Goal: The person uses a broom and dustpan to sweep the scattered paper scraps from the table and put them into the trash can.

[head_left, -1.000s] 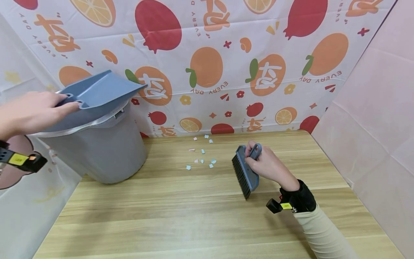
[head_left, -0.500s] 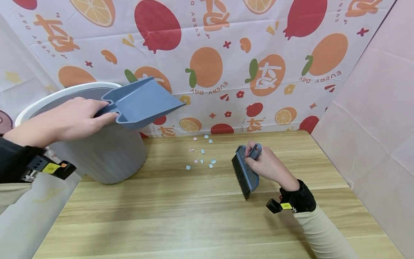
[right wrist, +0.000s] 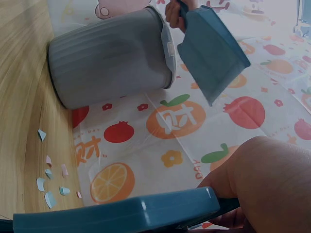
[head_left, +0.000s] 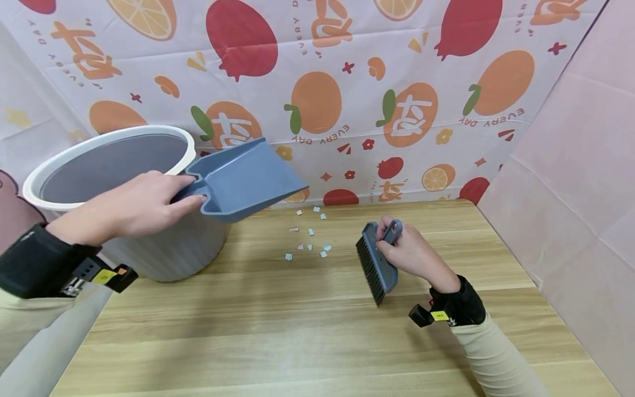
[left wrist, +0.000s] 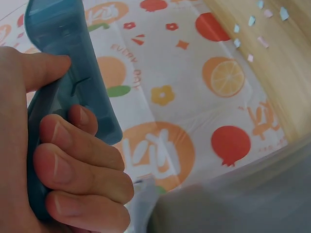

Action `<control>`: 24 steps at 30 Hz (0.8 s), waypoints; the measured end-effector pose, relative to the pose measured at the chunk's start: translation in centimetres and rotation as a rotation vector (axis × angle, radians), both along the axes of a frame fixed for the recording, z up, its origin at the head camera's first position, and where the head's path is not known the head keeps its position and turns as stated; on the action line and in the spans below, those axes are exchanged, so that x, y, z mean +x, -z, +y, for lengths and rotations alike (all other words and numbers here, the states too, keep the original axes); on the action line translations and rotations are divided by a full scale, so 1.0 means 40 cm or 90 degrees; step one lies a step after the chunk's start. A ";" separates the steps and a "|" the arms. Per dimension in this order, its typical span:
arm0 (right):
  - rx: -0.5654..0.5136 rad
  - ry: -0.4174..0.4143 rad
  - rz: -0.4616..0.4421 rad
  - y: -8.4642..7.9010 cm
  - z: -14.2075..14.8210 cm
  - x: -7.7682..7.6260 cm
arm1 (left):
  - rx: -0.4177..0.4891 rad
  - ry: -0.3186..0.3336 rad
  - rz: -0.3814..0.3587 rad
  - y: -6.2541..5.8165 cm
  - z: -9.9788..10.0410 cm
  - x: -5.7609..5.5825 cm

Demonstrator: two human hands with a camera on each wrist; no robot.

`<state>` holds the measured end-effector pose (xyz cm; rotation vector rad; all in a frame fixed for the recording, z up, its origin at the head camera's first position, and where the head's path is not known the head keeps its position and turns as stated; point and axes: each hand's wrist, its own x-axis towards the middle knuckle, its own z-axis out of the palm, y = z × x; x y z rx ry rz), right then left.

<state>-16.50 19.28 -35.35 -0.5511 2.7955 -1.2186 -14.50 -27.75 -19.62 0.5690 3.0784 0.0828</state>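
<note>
In the head view my left hand (head_left: 144, 207) grips the handle of a blue-grey dustpan (head_left: 250, 179), held in the air at the right side of a grey bin (head_left: 168, 248) with a white rim. The pan looks bare. In the left wrist view the fingers (left wrist: 82, 165) curl round its handle. My right hand (head_left: 412, 251) holds a small blue-grey hand brush (head_left: 379, 259) by its handle, dark bristles down at the table. Several tiny pale blue and pink paper scraps (head_left: 310, 232) lie on the table between bin and brush.
The bin stands at the left of the wood-grain table (head_left: 297, 331). A fruit-print sheet (head_left: 317, 105) hangs behind the table's back edge, and a pale pinkish sheet (head_left: 565, 165) lines the right side.
My left hand has carried the dustpan from over the bin to the right and downward, uncovering the bin's opening. The right hand, the brush and the scraps have stayed put.
</note>
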 end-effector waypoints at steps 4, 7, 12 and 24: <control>0.001 -0.001 0.002 0.000 -0.001 0.000 | 0.013 0.020 -0.002 0.046 0.003 0.009; 0.001 -0.003 0.003 0.001 -0.001 0.000 | 0.023 0.025 -0.009 0.082 -0.001 0.014; 0.002 -0.005 0.003 0.001 0.000 0.000 | 0.029 0.045 0.002 0.145 -0.016 0.013; -0.001 -0.009 0.001 0.000 -0.006 0.002 | 0.034 0.048 -0.018 0.284 -0.059 0.024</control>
